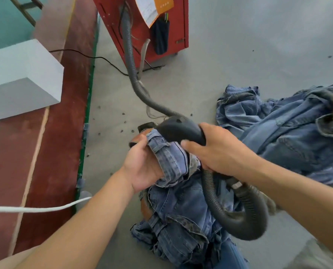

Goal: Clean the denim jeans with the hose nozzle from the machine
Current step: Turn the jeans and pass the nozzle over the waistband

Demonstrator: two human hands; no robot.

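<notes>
My left hand (pixel 144 166) grips the bunched waistband of a pair of blue denim jeans (pixel 173 164), holding it up in the middle of the view. My right hand (pixel 218 150) holds the black hose nozzle (pixel 179 131), whose head lies against the top of the held denim. The grey ribbed hose (pixel 239 216) loops below my right wrist. Another stretch of the hose (pixel 130 61) runs back to the red machine (pixel 148 30) at the top. The rest of the jeans hangs down onto more denim (pixel 179 233) on the floor.
A pile of blue jeans (pixel 290 131) lies on the grey floor at the right. A white block (pixel 24 78) sits at the left on a red floor strip. A white cord (pixel 37 208) and a black cable (pixel 95 57) cross the floor. Small dark bits are scattered near the hose.
</notes>
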